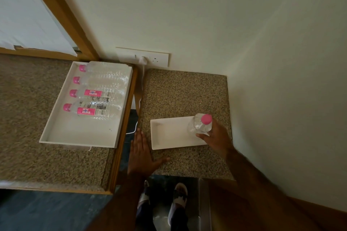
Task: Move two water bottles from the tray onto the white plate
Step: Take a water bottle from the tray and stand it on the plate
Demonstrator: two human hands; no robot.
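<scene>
A white tray (65,133) lies on the left granite counter with several clear, pink-capped water bottles (93,111) lying side by side in its far half. On the lower granite surface to the right rests a white rectangular plate (169,135). My right hand (214,137) grips one more pink-capped bottle (200,124), upright at the plate's right end; whether its base touches the plate is hidden. My left hand (142,155) lies flat, fingers spread, on the granite just left of the plate, holding nothing.
A wooden edge (122,137) and a dark gap separate the two granite surfaces. A wall socket (150,59) with a white plug and cable sits behind the plate. Walls close in behind and to the right. My feet in sandals (169,202) stand below.
</scene>
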